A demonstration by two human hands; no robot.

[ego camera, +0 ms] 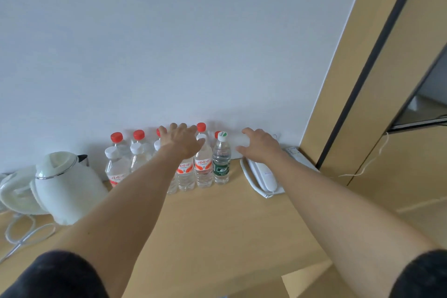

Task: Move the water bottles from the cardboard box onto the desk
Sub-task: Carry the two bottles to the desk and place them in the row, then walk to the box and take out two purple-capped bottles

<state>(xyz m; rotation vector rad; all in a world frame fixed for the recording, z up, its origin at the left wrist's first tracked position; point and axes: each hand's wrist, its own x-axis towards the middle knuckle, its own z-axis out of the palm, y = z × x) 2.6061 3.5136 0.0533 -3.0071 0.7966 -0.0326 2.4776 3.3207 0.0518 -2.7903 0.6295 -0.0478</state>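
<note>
Your worktop (217, 225) front is open. Bottles (203, 169) block the back wall, kettle (65, 186) crowds left, phone (261, 174) right; clear gap between green-label bottle (221, 164) and phone.

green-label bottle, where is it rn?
Head view: the green-label bottle stands upright on the desk, at the right end of the bottle cluster, left of the white phone.

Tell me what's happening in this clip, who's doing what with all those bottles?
A person reaches both bare arms over a wooden desk. The left hand is spread over the water bottles lined up upright against the wall; the right hand hovers open above a white telephone. Neither hand visibly grips anything. A white kettle stands at the left. No cardboard box is visible.
</note>
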